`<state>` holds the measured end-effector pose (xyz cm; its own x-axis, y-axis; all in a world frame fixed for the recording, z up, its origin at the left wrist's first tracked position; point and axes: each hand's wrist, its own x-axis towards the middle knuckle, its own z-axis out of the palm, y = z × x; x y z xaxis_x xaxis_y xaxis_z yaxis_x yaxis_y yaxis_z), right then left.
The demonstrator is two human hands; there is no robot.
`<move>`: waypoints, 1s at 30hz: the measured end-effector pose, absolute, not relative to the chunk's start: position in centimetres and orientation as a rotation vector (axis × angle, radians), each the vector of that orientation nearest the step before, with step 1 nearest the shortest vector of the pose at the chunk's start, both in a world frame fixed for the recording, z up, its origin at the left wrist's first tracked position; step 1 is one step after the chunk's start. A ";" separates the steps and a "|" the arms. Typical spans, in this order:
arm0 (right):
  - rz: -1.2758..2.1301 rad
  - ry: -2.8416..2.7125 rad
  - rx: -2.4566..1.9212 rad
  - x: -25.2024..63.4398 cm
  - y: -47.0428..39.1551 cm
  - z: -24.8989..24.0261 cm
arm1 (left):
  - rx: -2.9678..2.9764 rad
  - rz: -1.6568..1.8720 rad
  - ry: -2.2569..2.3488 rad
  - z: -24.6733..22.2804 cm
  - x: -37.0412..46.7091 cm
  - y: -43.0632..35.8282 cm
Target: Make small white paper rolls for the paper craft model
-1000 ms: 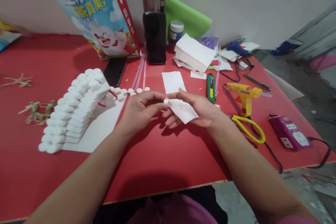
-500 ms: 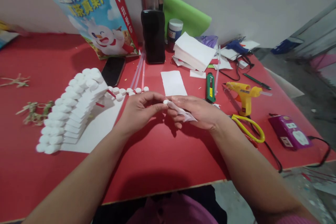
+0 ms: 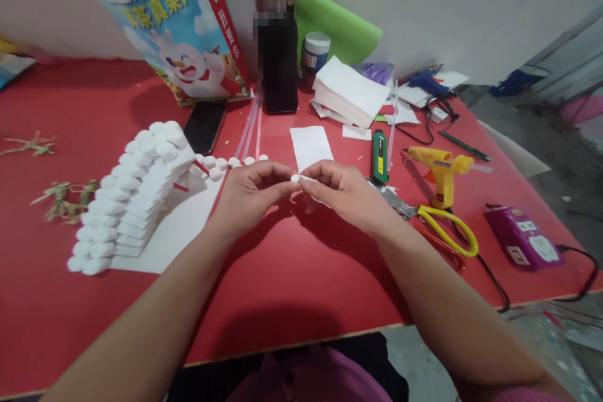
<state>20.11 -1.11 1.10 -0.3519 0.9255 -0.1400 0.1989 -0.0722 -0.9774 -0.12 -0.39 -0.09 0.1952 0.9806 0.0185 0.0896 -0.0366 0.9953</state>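
Left hand [image 3: 252, 195]: thumb and forefinger pinched together on the left end of a small white paper roll [image 3: 296, 179]. Right hand [image 3: 346, 195]: thumb and forefinger clamped on the same piece, other fingers mostly hidden. Roll held between the hands, above the red table [image 3: 292, 289], near a flat white paper sheet [image 3: 311, 146]. Left end rounded; pale edge shows below right thumb.
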 end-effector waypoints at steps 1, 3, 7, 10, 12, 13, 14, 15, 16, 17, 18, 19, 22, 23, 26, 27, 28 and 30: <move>1.420 -1.613 -1.240 20.2 -1.1 1.1 | 1.381 1.032 1.121 -0.1 -0.1 -0.4; 1.356 -1.665 -1.242 20.4 -0.9 1.0 | 1.385 1.008 1.122 -0.1 -0.2 -0.4; 1.695 -1.430 -1.137 20.8 -0.6 0.8 | 1.410 0.960 1.080 0.0 -0.3 -0.4; 1.842 -1.291 -1.075 20.9 -0.6 0.8 | 1.453 0.950 1.084 0.0 -0.3 -0.3; 1.840 -1.309 -1.093 20.9 -0.6 0.9 | 1.450 0.937 1.067 0.1 -0.3 -0.3; 1.836 -1.319 -1.104 20.8 -0.6 0.9 | 1.441 0.928 1.057 0.1 -0.3 -0.3; 1.837 -1.322 -1.112 20.8 -0.6 0.9 | 1.435 0.923 1.053 0.1 -0.3 -0.3; 1.838 -1.317 -1.116 20.7 -0.6 0.9 | 1.437 0.921 1.059 0.1 -0.3 -0.3; 1.841 -1.308 -1.117 20.7 -0.6 0.9 | 1.446 0.922 1.074 0.0 -0.3 -0.3; 1.844 -1.303 -1.121 20.7 -0.6 0.8 | 1.457 0.924 1.089 0.0 -0.3 -0.3; 1.840 -1.304 -1.128 20.6 -0.6 0.8 | 1.460 0.925 1.100 -0.1 -0.3 -0.2; 1.833 -1.308 -1.137 20.6 -0.6 0.8 | 1.456 0.923 1.107 -0.2 -0.3 -0.2; 1.800 -1.300 -1.155 20.4 -0.7 0.8 | 1.422 0.917 1.115 -0.3 -0.3 -0.2; 1.789 -1.287 -1.161 20.4 -0.7 0.8 | 1.417 0.916 1.118 -0.3 -0.3 -0.2; 1.745 -1.256 -1.192 20.2 -0.9 0.8 | 1.401 0.911 1.116 -0.2 -0.1 -0.2; 1.721 -1.261 -1.202 20.1 -0.9 0.8 | 1.390 0.916 1.117 -0.2 0.0 -0.2; 1.687 -1.281 -1.213 20.0 -1.0 0.9 | 1.376 0.925 1.122 -0.2 0.1 -0.2; 1.582 -1.360 -1.241 19.9 -1.1 0.9 | 1.330 0.942 1.133 -0.3 0.3 -0.3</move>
<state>19.93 -1.15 0.90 -0.2965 0.9298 -0.2180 0.0764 -0.2044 -0.9759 0.33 -0.30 -0.30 0.2273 0.9708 -0.0765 0.1020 0.0543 0.9933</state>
